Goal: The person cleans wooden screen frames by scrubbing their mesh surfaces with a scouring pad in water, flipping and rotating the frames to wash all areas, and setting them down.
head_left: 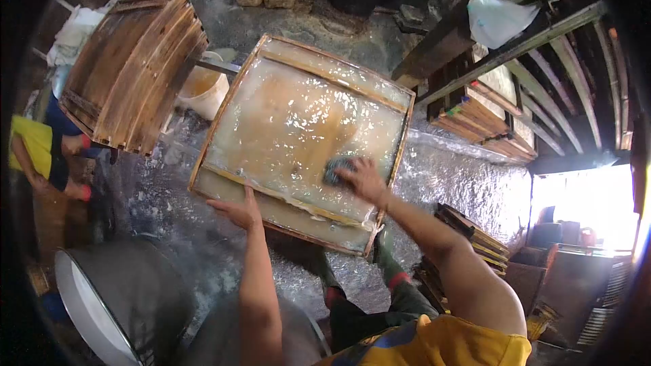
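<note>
In front of me is a wide, shallow wooden-framed tray point(304, 55) with a wet, milky, glistening surface and wooden strips across it. My right hand point(366, 181) presses a dark, bluish scouring pad point(337, 171) against the wet surface near the tray's right side. The pad is partly covered by the fingers. My left hand point(239, 211) lies at the near left part of the tray, beside the yellowish strip point(291, 198). Its thumb points up and its fingers stretch out to the left; whether they grip the strip is unclear.
Stacked wooden trays point(146, 71) stand at the left, next to a white bucket point(205, 91). A person in a yellow top point(30, 152) is at the far left. Large metal drums point(129, 301) stand near left. More wooden frames point(475, 240) and a slatted rack point(542, 81) are right. The floor looks wet.
</note>
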`<state>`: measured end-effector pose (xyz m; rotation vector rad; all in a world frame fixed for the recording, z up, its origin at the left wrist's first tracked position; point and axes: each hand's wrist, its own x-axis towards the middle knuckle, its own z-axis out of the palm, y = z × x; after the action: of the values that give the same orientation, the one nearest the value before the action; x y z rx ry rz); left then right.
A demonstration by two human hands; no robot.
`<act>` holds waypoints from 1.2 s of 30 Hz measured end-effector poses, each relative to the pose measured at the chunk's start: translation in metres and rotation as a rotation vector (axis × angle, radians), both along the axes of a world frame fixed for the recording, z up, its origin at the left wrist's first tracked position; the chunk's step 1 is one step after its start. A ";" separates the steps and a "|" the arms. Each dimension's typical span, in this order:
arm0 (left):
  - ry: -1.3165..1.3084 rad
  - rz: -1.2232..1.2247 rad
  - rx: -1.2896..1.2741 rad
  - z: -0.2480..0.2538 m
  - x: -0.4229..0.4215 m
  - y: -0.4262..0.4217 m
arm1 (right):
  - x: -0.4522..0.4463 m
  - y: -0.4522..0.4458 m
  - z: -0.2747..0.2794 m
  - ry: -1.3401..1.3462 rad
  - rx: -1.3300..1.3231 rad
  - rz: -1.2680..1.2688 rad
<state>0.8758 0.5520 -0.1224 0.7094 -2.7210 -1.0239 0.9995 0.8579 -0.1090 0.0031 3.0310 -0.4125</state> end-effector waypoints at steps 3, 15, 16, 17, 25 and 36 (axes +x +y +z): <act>0.070 -0.047 0.010 -0.015 0.047 0.023 | -0.037 0.048 0.064 -0.157 0.144 -0.089; -0.089 0.286 0.193 -0.047 0.192 0.121 | 0.015 0.017 -0.017 0.078 -0.080 -0.108; -0.122 0.304 0.172 -0.040 0.192 0.121 | 0.021 0.014 -0.014 0.056 -0.116 -0.002; -0.163 0.320 0.149 -0.035 0.193 0.123 | 0.017 0.027 -0.013 0.044 -0.156 0.064; -0.105 0.245 0.116 -0.045 0.200 0.114 | -0.070 0.164 0.022 0.159 -0.162 -0.127; -0.178 0.324 0.026 -0.009 0.192 0.137 | 0.023 0.036 -0.004 0.004 -0.277 0.108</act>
<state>1.0681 0.6886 -0.1311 1.2511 -2.6123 -0.9605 1.0227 0.8937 -0.1127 -0.1771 2.9329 -0.8164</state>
